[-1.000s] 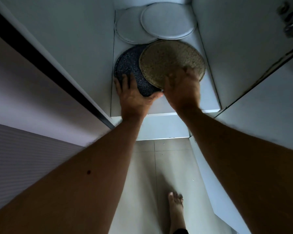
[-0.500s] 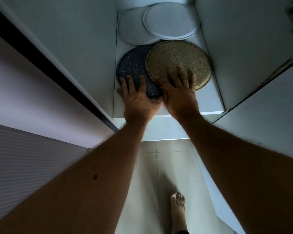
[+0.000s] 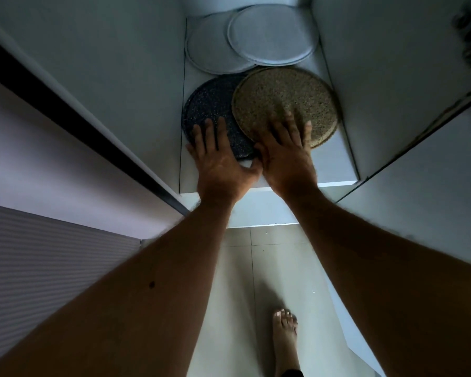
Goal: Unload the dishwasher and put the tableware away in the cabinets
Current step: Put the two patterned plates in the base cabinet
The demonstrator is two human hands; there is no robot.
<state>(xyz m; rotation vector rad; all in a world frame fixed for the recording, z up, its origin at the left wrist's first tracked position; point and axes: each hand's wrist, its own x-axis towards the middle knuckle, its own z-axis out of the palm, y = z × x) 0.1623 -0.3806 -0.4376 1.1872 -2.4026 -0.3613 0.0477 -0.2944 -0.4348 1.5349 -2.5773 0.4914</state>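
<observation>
Stowing step: left hand (image 3: 218, 161) flat on dark speckled round plate (image 3: 210, 110), right hand (image 3: 286, 153) flat on tan speckled round plate (image 3: 283, 99) overlapping it, nothing gripped. Next likely: withdraw hands from white cabinet shelf (image 3: 337, 164).

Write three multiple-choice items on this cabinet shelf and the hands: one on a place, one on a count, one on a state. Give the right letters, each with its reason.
1. Where does the tan speckled plate lie against the dark speckled plate?
A. Under it
B. Overlapping its right edge, on top
C. Apart from it, at the back

2. How many plates show on the shelf?
A. Two
B. Four
C. Six

3. How do the hands lie?
A. Both flat, fingers straight, one on each front plate
B. Both curled into empty fists
C. Both hanging off the shelf

Key: 1 B, the tan rim covers part of the dark plate. 2 B, two pale plates overlap at the back and two speckled ones lie in front. 3 A, the left hand rests on the dark plate and the right hand on the tan one.
</observation>
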